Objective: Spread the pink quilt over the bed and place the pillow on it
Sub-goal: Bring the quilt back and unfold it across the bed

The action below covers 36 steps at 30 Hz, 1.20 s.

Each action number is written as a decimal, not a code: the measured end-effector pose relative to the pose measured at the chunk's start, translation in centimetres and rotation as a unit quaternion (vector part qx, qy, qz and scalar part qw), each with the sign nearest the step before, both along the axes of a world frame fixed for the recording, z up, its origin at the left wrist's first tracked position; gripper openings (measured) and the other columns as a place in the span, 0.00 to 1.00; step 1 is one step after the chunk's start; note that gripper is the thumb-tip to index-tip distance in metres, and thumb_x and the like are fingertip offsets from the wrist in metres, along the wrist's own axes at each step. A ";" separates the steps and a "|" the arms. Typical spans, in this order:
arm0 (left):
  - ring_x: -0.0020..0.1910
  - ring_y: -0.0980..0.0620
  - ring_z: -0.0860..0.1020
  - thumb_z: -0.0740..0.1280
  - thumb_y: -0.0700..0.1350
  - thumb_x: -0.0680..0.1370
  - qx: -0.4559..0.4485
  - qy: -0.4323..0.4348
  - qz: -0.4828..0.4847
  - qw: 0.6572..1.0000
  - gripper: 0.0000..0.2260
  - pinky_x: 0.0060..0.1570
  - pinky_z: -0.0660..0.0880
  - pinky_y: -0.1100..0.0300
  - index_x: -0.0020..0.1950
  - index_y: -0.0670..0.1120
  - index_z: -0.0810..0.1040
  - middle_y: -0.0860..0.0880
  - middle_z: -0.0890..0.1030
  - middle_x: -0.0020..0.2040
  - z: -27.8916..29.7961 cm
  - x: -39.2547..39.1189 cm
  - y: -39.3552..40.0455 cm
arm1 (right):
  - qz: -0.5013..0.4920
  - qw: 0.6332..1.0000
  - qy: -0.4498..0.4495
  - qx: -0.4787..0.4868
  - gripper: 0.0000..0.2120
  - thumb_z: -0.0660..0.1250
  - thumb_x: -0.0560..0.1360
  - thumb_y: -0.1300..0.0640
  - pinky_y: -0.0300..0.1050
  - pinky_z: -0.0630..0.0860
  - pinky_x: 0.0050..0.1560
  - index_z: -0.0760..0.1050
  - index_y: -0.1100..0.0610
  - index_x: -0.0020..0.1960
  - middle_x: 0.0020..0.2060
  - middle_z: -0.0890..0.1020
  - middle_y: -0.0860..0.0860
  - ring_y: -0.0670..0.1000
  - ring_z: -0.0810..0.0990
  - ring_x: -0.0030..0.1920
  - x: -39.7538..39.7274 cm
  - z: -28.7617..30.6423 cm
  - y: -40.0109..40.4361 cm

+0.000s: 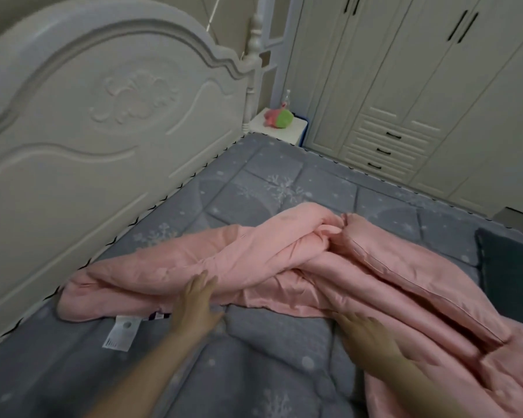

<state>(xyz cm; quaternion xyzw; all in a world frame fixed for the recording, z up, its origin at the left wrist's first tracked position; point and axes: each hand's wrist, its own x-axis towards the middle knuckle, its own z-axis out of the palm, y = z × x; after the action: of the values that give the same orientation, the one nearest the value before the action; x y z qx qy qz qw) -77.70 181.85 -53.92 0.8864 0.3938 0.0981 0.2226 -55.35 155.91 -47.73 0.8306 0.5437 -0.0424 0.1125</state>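
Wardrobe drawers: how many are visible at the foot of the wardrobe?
3, stacked one above another low on the wardrobe, each with a dark handle: top drawer, middle drawer, bottom drawer. The mattress edge may hide others below.

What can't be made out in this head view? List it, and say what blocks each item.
- Right hand: motion-blurred; whether it grips the pink quilt is unclear.
- White tag at the quilt's edge: print too small to read.
- Dark cushion, perhaps the pillow: cut off by the right edge.
- Quilt's lower right part: runs out of frame.
- Pink-and-green toy on the nightstand: too small to identify.
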 end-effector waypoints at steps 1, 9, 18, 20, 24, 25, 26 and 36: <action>0.69 0.42 0.66 0.77 0.50 0.63 0.018 0.003 0.008 1.000 0.36 0.63 0.68 0.48 0.69 0.46 0.70 0.44 0.67 0.71 -0.8 0.5 1.5 | 0.000 1.000 0.011 0.010 0.28 0.80 0.42 0.48 0.34 0.73 0.25 0.83 0.49 0.43 0.36 0.84 0.43 0.44 0.81 0.30 0.0 -1.0 0.8; 0.60 0.41 0.76 0.79 0.46 0.57 0.103 0.118 0.007 0.988 0.36 0.61 0.71 0.48 0.64 0.40 0.75 0.39 0.79 0.57 -8.7 4.4 9.0 | -0.031 0.997 0.073 -0.018 0.44 0.81 0.37 0.48 0.34 0.75 0.27 0.71 0.48 0.52 0.39 0.85 0.45 0.44 0.84 0.34 1.7 -6.9 2.6; 0.23 0.54 0.74 0.69 0.45 0.58 0.165 0.057 -0.143 0.974 0.04 0.20 0.64 0.66 0.32 0.51 0.79 0.53 0.74 0.29 -8.6 -1.4 5.1 | 0.007 0.997 0.071 -0.006 0.43 0.78 0.46 0.46 0.36 0.78 0.32 0.67 0.53 0.57 0.48 0.83 0.49 0.47 0.85 0.37 -0.3 -6.8 5.2; 0.24 0.54 0.74 0.67 0.47 0.58 0.163 0.029 -0.187 0.968 0.05 0.20 0.63 0.65 0.32 0.50 0.78 0.53 0.74 0.30 -6.4 -2.4 2.6 | 0.059 0.997 0.038 0.031 0.51 0.80 0.43 0.45 0.44 0.78 0.50 0.68 0.56 0.63 0.55 0.81 0.53 0.52 0.83 0.49 -2.2 -5.8 7.8; 0.29 0.55 0.75 0.63 0.48 0.63 0.180 -0.031 -0.224 0.957 0.10 0.23 0.70 0.65 0.40 0.51 0.81 0.55 0.77 0.35 -3.3 -3.0 -1.9 | 0.233 0.971 -0.025 0.040 0.57 0.74 0.41 0.35 0.52 0.58 0.66 0.69 0.57 0.67 0.67 0.73 0.52 0.52 0.68 0.65 -6.8 -5.1 12.4; 0.29 0.55 0.75 0.61 0.47 0.64 0.181 -0.044 -0.221 0.957 0.12 0.24 0.71 0.64 0.43 0.50 0.81 0.55 0.77 0.35 -2.0 -3.3 -3.0 | 0.261 0.965 -0.015 0.032 0.57 0.73 0.41 0.34 0.53 0.60 0.64 0.70 0.57 0.66 0.65 0.74 0.51 0.52 0.70 0.64 -7.8 -4.7 12.8; 0.29 0.56 0.75 0.61 0.47 0.65 0.187 -0.051 -0.219 0.956 0.14 0.24 0.72 0.63 0.46 0.50 0.81 0.55 0.77 0.36 -0.9 -3.5 -4.0 | 0.271 0.962 -0.001 0.036 0.54 0.73 0.41 0.35 0.53 0.63 0.63 0.71 0.56 0.64 0.62 0.76 0.49 0.51 0.74 0.61 -8.5 -4.3 13.2; 0.27 0.60 0.76 0.73 0.57 0.58 0.174 -0.083 -0.256 0.947 0.17 0.24 0.69 0.69 0.45 0.57 0.81 0.56 0.77 0.31 9.5 -6.8 -16.9 | 0.319 0.945 0.016 0.078 0.13 0.74 0.44 0.51 0.33 0.67 0.26 0.73 0.48 0.25 0.22 0.74 0.42 0.42 0.74 0.23 -9.7 5.6 2.5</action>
<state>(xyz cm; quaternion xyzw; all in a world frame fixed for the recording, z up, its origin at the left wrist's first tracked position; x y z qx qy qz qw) -84.46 164.91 -44.44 0.9712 0.1103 0.1781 0.1140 -65.02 158.36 -42.16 0.6195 0.7832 0.0254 0.0461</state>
